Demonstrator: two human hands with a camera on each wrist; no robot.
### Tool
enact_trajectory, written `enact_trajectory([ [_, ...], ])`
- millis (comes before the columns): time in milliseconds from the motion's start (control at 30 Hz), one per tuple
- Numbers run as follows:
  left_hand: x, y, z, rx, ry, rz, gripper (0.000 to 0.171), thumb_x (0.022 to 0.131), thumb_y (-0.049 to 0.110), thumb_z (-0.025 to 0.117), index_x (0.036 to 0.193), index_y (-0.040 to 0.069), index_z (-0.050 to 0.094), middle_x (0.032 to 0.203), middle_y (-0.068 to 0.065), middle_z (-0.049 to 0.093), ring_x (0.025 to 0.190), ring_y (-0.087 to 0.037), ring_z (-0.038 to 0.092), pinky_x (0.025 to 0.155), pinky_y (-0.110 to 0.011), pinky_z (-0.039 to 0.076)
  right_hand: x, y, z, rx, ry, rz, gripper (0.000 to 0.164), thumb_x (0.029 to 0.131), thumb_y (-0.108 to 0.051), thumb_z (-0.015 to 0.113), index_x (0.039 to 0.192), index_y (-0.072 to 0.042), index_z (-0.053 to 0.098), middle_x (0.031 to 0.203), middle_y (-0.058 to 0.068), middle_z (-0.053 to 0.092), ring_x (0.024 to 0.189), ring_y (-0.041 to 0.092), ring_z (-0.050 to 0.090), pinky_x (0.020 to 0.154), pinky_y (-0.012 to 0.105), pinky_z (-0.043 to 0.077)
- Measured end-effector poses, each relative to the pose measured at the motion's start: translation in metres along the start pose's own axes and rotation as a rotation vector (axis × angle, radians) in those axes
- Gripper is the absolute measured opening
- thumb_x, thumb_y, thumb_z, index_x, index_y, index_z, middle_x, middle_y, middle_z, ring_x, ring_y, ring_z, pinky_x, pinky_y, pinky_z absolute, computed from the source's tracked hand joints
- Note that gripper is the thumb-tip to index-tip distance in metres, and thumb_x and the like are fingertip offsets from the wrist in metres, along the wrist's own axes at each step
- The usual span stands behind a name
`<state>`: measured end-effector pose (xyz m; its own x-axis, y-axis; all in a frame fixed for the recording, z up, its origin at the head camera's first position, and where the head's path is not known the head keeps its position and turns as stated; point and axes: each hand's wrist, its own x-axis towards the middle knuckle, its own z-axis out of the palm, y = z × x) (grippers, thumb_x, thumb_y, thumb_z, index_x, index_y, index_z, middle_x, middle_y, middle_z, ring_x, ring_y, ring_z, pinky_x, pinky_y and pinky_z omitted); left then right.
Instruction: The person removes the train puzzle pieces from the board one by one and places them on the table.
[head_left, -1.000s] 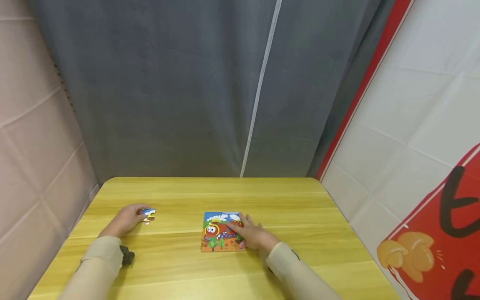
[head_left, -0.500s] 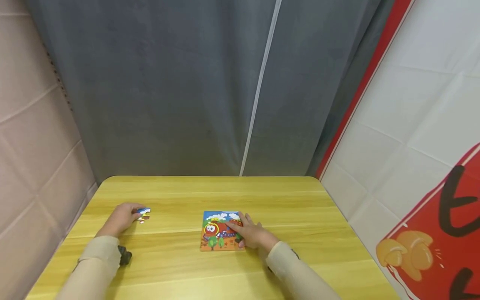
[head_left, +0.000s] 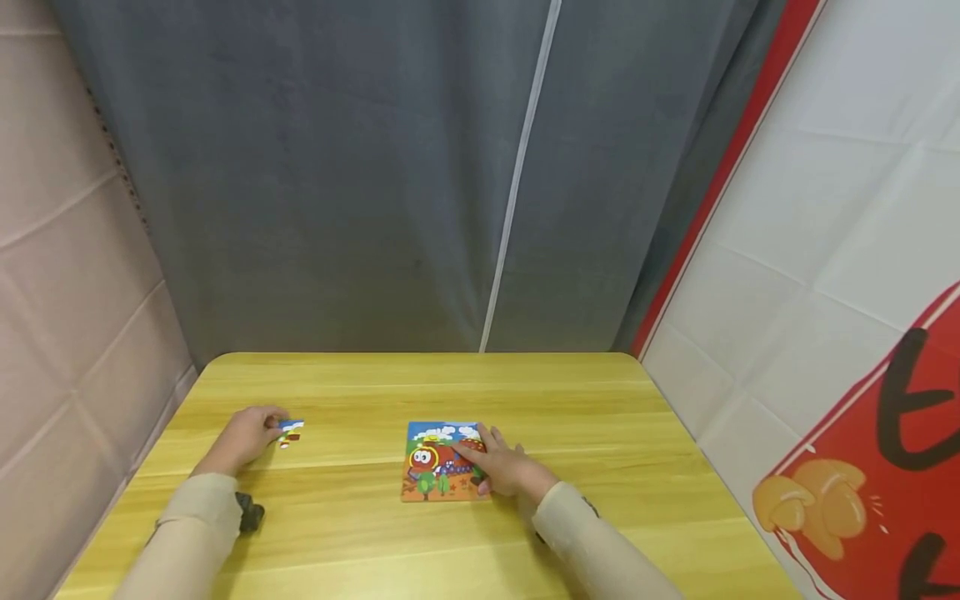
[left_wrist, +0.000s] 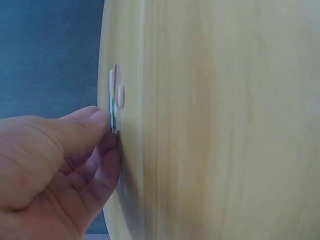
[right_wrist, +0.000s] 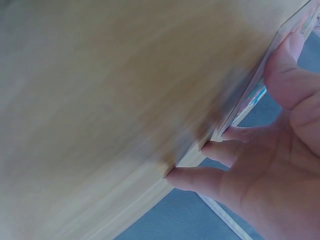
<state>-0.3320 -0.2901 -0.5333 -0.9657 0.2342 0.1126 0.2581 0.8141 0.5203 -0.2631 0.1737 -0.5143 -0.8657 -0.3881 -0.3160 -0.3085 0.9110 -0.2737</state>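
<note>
At the left of the table, my left hand (head_left: 246,435) pinches small jigsaw puzzle pieces (head_left: 293,427) in blue, white, yellow and brown. Seen edge-on in the left wrist view, the thin pieces (left_wrist: 115,100) overlap at the thumb and fingertips, close over the wood. A square picture puzzle (head_left: 429,481) with a red big-eyed cartoon figure, clouds and trees lies flat near the middle. My right hand (head_left: 510,472) rests across its right side with fingers spread, covering part of the picture. In the right wrist view, several fingertips touch the tabletop beside the puzzle's edge.
The yellow wood-grain table (head_left: 360,533) ends at a grey curtain (head_left: 337,208) behind it. Pale panels (head_left: 67,292) stand at the left, and a white and red printed wall (head_left: 787,250) at the right. A dark device (head_left: 251,512) sits on the left wrist.
My left hand has shifted slightly left with the pieces, which now lie at a different angle to each other. The right hand and the square puzzle have stayed in place.
</note>
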Motion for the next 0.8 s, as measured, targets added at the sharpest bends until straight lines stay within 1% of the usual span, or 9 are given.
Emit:
enact_trajectory([
  [167, 0.000, 0.002, -0.001, 0.004, -0.001, -0.012, 0.022, 0.095, 0.002, 0.064, 0.115, -0.008, 0.066, 0.097, -0.019, 0.069, 0.088, -0.034, 0.064, 0.079, -0.054, 0.051, 0.000, 0.000, 0.000, 0.002, -0.002, 0.002, 0.081, 0.093, -0.028, 0.067, 0.160, -0.044, 0.024, 0.170, 0.012, 0.000, 0.154, 0.038, 0.005, 0.113, 0.071, 0.019],
  [267, 0.000, 0.004, -0.001, -0.004, -0.003, -0.017, 0.022, 0.096, 0.005, 0.063, 0.114, -0.007, 0.067, 0.101, -0.023, 0.069, 0.092, -0.037, 0.064, 0.081, -0.056, 0.051, 0.001, 0.000, 0.000, -0.019, 0.003, 0.002, 0.083, 0.092, -0.029, 0.068, 0.161, -0.041, 0.023, 0.170, 0.012, 0.002, 0.154, 0.038, 0.007, 0.113, 0.071, 0.021],
  [367, -0.001, 0.008, 0.000, -0.007, 0.003, -0.006, 0.022, 0.095, 0.005, 0.063, 0.113, -0.007, 0.068, 0.102, -0.024, 0.069, 0.094, -0.040, 0.065, 0.081, -0.057, 0.051, 0.003, 0.000, 0.001, -0.042, 0.011, 0.003, 0.086, 0.091, -0.030, 0.069, 0.162, -0.037, 0.022, 0.170, 0.012, 0.003, 0.154, 0.038, 0.009, 0.112, 0.070, 0.023],
  [500, -0.002, 0.012, 0.001, -0.016, 0.014, 0.010, 0.024, 0.096, 0.006, 0.064, 0.115, -0.008, 0.067, 0.100, -0.022, 0.068, 0.091, -0.037, 0.064, 0.077, -0.053, 0.051, 0.004, 0.001, 0.001, -0.043, 0.010, 0.006, 0.089, 0.091, -0.032, 0.069, 0.163, -0.032, 0.018, 0.170, 0.012, 0.004, 0.154, 0.037, 0.007, 0.113, 0.070, 0.022],
  [600, -0.001, 0.015, 0.004, -0.030, 0.017, 0.015, 0.026, 0.097, 0.008, 0.064, 0.119, -0.008, 0.066, 0.102, -0.020, 0.067, 0.091, -0.035, 0.063, 0.075, -0.050, 0.052, 0.004, 0.002, 0.001, -0.048, 0.007, 0.009, 0.092, 0.090, -0.037, 0.068, 0.164, -0.027, 0.014, 0.170, 0.011, 0.003, 0.155, 0.036, 0.006, 0.113, 0.070, 0.022],
  [633, 0.000, 0.017, 0.005, -0.037, 0.018, 0.018, 0.026, 0.098, 0.008, 0.064, 0.119, -0.008, 0.066, 0.103, -0.020, 0.066, 0.092, -0.035, 0.063, 0.075, -0.050, 0.052, 0.004, 0.002, 0.000, -0.048, 0.008, 0.010, 0.093, 0.090, -0.038, 0.067, 0.164, -0.025, 0.013, 0.170, 0.011, 0.003, 0.155, 0.036, 0.006, 0.113, 0.070, 0.022],
  [700, 0.001, 0.021, 0.006, -0.087, -0.002, 0.004, 0.028, 0.100, 0.008, 0.062, 0.123, -0.008, 0.064, 0.106, -0.020, 0.066, 0.090, -0.032, 0.066, 0.073, -0.046, 0.055, 0.003, 0.003, 0.000, -0.055, 0.009, 0.009, 0.095, 0.090, -0.040, 0.067, 0.164, -0.022, 0.012, 0.170, 0.012, 0.003, 0.155, 0.035, 0.007, 0.113, 0.070, 0.023],
  [800, 0.004, 0.030, 0.007, -0.155, -0.044, -0.008, 0.030, 0.102, 0.007, 0.057, 0.127, -0.008, 0.061, 0.107, -0.019, 0.064, 0.082, -0.027, 0.067, 0.066, -0.041, 0.056, 0.004, 0.004, -0.001, -0.059, 0.010, 0.014, 0.098, 0.087, -0.042, 0.068, 0.164, -0.017, 0.013, 0.170, 0.011, 0.003, 0.155, 0.035, 0.006, 0.113, 0.069, 0.024],
])
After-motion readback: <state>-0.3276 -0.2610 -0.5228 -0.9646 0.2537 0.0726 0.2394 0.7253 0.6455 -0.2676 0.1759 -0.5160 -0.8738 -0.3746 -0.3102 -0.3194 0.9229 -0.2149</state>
